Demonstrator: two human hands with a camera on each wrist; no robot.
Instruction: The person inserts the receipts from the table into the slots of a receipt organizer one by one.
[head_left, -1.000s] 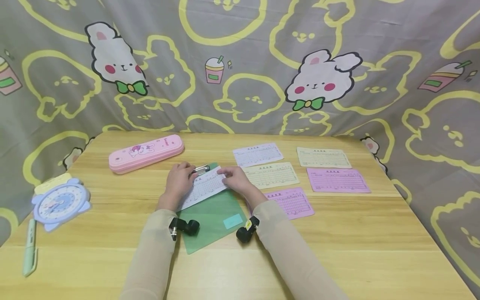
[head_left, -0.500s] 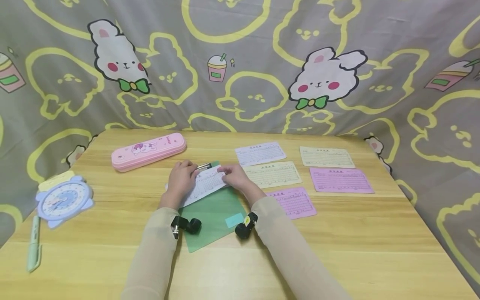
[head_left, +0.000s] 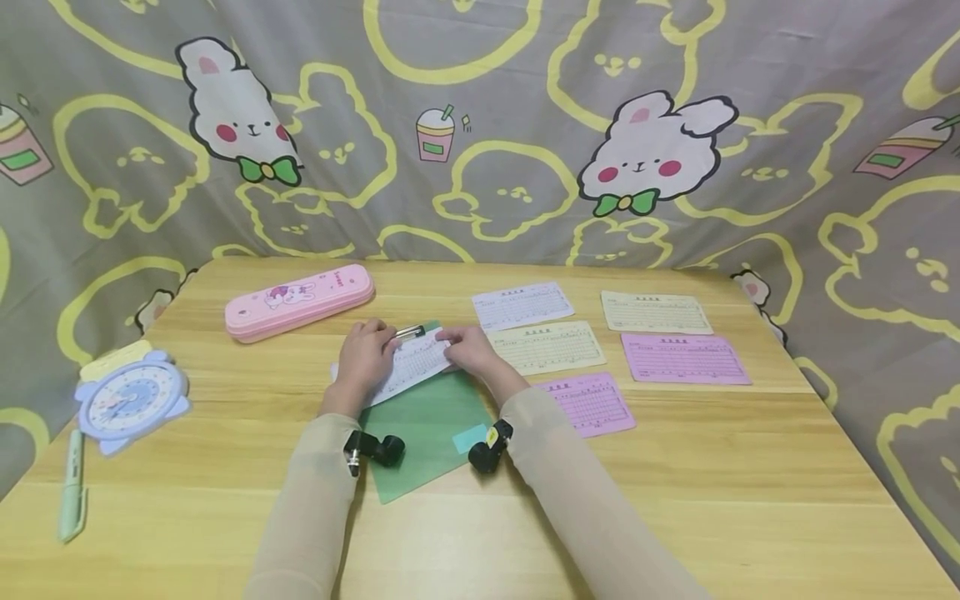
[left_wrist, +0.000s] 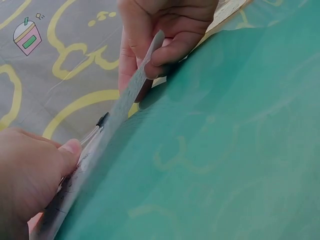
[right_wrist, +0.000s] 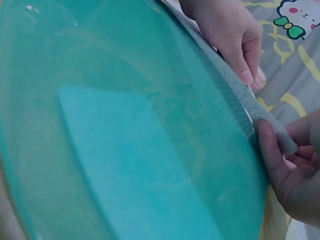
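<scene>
A green clipboard [head_left: 427, 442] with a metal clip [head_left: 408, 332] at its far edge lies in front of me. Across its upper part, a white printed slip [head_left: 412, 367] stands slightly raised, its far edge close to the clip. My left hand [head_left: 363, 362] covers the slip's left part; in the left wrist view, the left thumb [left_wrist: 70, 150] presses at the clip's metal lever, the other fingers mostly hidden. My right hand [head_left: 472, 350] pinches the slip's right end between thumb and fingers, as the right wrist view also shows with the slip's edge [right_wrist: 240, 95].
Right of the clipboard lie several printed slips: white [head_left: 522, 306], cream [head_left: 551, 347], purple [head_left: 592, 404], with another cream [head_left: 656, 312] and purple [head_left: 686, 359] beyond. A pink pencil case [head_left: 300, 302], blue toy clock [head_left: 133, 400] and green highlighter [head_left: 72, 492] lie leftward. A patterned curtain hangs behind.
The view has shifted slightly. Both hands keep their grip at the clip and the slip, and the slip has edged a little toward the clip.
</scene>
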